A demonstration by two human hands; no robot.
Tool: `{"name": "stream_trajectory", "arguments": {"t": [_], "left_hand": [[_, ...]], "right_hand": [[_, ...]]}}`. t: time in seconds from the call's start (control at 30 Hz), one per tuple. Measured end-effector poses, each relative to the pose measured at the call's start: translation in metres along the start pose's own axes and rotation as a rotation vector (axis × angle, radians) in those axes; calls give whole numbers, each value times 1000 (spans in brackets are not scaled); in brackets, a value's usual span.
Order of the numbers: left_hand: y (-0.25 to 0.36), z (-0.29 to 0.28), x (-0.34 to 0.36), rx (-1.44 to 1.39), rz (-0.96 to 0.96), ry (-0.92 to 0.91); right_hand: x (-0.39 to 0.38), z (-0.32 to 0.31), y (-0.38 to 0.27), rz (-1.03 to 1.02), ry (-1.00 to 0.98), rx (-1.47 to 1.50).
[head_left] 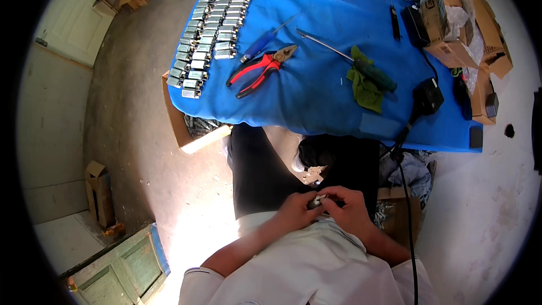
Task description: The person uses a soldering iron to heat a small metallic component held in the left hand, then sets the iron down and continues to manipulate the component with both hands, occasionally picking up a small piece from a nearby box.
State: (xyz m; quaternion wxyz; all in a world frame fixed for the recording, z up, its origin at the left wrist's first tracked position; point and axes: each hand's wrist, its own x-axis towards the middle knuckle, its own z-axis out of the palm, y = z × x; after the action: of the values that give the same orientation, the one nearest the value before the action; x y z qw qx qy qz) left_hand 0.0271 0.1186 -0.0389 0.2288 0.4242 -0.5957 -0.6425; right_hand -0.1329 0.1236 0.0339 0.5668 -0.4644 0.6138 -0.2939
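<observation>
Low over my lap, my left hand (297,210) and my right hand (348,208) meet, with fingers closed around a small part (318,199). It shows whitish and dark grey between the fingertips; most of it is hidden, so its kind cannot be told. On the blue-covered table (322,110) beyond them lie pliers (263,69) with red and black handles, jaws parted. A blue-handled screwdriver (259,45) rests just behind these. Farther right, a long screwdriver (375,75) with a dark green handle lies on a green rag (366,91).
Silver metal pieces (206,39) stand in rows along the table's left side. A cardboard box (195,144) of metal parts sits under its left corner. Opened boxes (471,28) crowd the right edge. From a black plug adapter (427,97), a cable (407,203) hangs down beside my right arm.
</observation>
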Motion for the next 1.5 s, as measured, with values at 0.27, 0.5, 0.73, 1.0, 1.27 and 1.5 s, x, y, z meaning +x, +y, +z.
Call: {"name": "stream_trajectory", "arguments": {"t": [0.27,0.5,0.73,1.0,1.27,1.5], "left_hand": [[17,-16,-4,-511,-159,-35],[9,-11,-7,-753,-194,-121],[10,-10,-9,-972,-259,-129],[7,-9,-7,-893,-300,-114],[10,-9,-4,-887,-317,-106],[10,-6,-2,-826,-280,-74]], "right_hand": [[18,-6,10,153,-23,340],[9,-1,25,192,16,620],[5,-3,26,88,25,514],[4,1,26,15,66,411],[3,5,25,-19,94,410],[4,2,23,3,38,486]]}}
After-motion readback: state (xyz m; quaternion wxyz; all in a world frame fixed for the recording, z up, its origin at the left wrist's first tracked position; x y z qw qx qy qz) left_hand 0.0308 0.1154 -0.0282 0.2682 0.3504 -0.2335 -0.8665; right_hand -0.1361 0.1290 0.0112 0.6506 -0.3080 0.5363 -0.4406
